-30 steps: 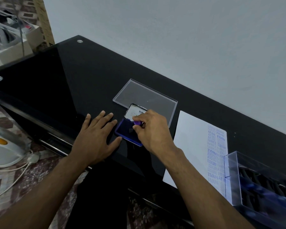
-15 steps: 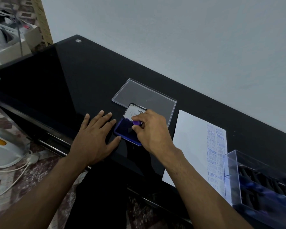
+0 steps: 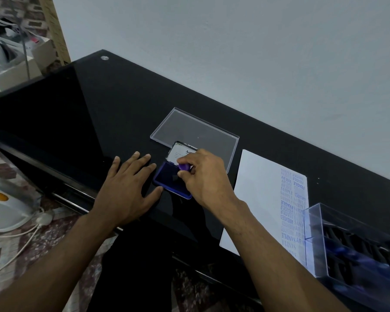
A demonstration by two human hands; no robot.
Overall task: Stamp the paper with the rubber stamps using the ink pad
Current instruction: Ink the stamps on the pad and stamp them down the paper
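The right hand (image 3: pixel 208 176) pinches a small purple plastic rubber stamp (image 3: pixel 184 167) by its handle, over the blue rectangular ink pad (image 3: pixel 167 179). It looks light and rigid. The left hand (image 3: pixel 127 190) lies spread on the black glass tabletop (image 3: pixel 77 109) beside the pad; the white paper sheet (image 3: pixel 257 190) lies right of the grip.

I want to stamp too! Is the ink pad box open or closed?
Open. The blue ink pad shows bare, its white-labelled lid flipped back behind it, and the right hand holds a purple stamp on it.
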